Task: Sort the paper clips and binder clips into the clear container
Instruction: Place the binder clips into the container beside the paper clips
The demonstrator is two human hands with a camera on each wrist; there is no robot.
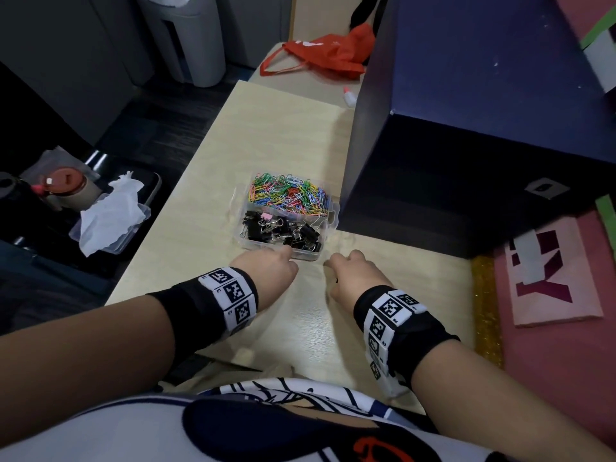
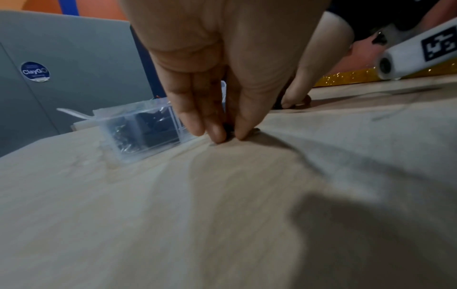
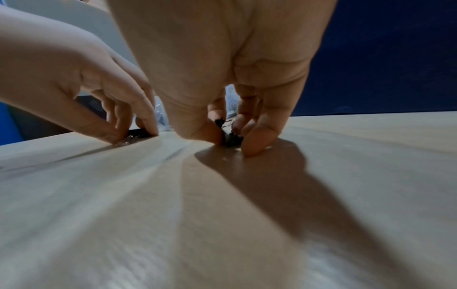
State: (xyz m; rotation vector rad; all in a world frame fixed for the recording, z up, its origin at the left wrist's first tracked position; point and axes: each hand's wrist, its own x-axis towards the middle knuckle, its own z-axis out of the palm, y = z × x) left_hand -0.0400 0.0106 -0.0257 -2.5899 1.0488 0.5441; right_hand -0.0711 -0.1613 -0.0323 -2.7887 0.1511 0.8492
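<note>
A clear container (image 1: 328,213) stands mid-table, with coloured paper clips (image 1: 288,193) in its far compartment and black binder clips (image 1: 283,230) in its near one. Both hands are down on the light wood table (image 1: 300,321) just in front of it. In the left wrist view my left hand (image 2: 228,137) pinches a small black binder clip (image 2: 228,129) against the table, beside the container (image 2: 138,136). My right hand (image 3: 232,143) pinches another black binder clip (image 3: 231,137) between thumb and fingers. In the head view the left hand (image 1: 270,266) and right hand (image 1: 350,271) hide both clips.
A big dark blue box (image 1: 466,135) stands close to the container's right. A red bag (image 1: 323,55) lies at the far end. Off the table's left edge sits a clear lid with tissue (image 1: 110,221). A gold glitter strip (image 1: 486,311) and pink sheet (image 1: 550,275) lie right.
</note>
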